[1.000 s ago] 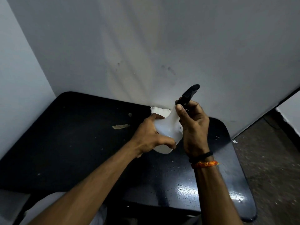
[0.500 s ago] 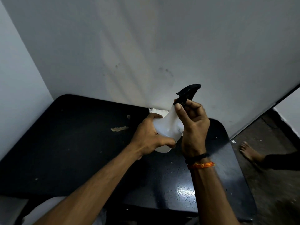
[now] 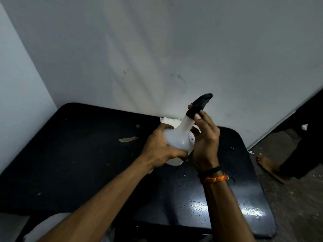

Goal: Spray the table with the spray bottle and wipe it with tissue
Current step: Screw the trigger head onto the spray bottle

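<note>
Currently both hands on the bottle [image 3: 181, 137], held above the table [image 3: 73, 163], roughly frame centre. Left hand [image 3: 162, 147] grips the white body from 9 o'clock, fingers wrapped behind it, thumb across the front near the base. Right hand [image 3: 204, 142] is at 3 o'clock of the bottle, thumb and a fingertip pinching the black collar under the sprayer [image 3: 201, 103], other fingers fairly straight along the neck. Bottle tilted, nozzle pointing toward 1 o'clock at the wall [image 3: 174, 49]

Tissue [image 3: 167, 121]: white crumpled piece on the table against the wall, just behind the bottle at 12 o'clock, mostly hidden by it

Table is black, glossy. Droplets and a wet glare patch [image 3: 227, 206] at 5 o'clock of the hands, near the front right corner. Pale smear [image 3: 128, 139] at 9 o'clock of the left hand, small spot just beyond it toward 12

Right wrist has a black band and an orange thread [image 3: 215, 179]

Another person's bare foot [image 3: 267, 162] on the floor at 3 o'clock, off the table's right edge, dark trouser leg above it
</note>
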Demonstrator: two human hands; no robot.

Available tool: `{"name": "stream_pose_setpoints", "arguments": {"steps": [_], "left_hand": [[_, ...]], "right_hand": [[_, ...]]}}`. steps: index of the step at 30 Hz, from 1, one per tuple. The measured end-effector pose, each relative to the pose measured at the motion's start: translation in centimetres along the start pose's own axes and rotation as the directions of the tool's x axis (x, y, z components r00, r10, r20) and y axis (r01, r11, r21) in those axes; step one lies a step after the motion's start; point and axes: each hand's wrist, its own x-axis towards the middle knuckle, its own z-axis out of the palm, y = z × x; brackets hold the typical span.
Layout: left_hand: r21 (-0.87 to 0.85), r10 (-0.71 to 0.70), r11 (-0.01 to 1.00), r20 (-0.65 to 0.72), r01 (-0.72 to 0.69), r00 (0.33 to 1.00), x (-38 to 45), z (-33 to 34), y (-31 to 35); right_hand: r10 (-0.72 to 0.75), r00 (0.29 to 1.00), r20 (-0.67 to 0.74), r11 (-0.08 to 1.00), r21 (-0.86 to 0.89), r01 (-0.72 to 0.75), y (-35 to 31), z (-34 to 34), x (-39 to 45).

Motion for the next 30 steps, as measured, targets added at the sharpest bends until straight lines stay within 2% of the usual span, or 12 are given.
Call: {"name": "stream_pose_setpoints", "arguments": {"steps": [3,7,10,16,20,22,30], "left_hand": [[-0.011,-0.003,1.000,-0.016,0.002,1.000,0.1,0.1,-0.2],[0.029,0.023,0.999,-0.034,-0.022,0.999,0.0,0.0,-0.3],[0.035,0.024,0.999,-0.030,-0.023,0.999,0.0,0.0,-0.3],[0.011,0.015,1.000,0.005,-0.015,1.000,0.0,0.0,-0.1],[0.015,0.024,1.000,0.027,-0.025,0.999,0.1,-0.2,-0.1],[0.023,0.014,1.000,0.025,-0.014,1.000,0.1,-0.3,-0.3],[0.082,0.024,0.996,-0.006,-0.023,1.000,0.1,0.1,-0.6]], "right_hand": [[-0.022,1.000,0.020,0.999,-0.037,0.023,0.2,-0.1,0.1],[-0.043,0.995,-0.090,0.996,-0.076,0.036,0.2,-0.1,0.1],[-0.053,0.991,-0.119,0.994,-0.097,0.042,0.2,0.1,0.0],[0.019,1.000,-0.012,1.000,0.015,-0.019,-0.2,0.3,-0.2],[0.094,0.991,0.099,0.995,0.009,-0.095,-0.4,0.0,-0.3],[0.114,0.988,0.108,0.993,-0.022,-0.112,-0.3,-0.1,-0.3],[-0.043,0.995,-0.091,0.986,-0.162,0.028,0.9,0.4,-0.4]]}}
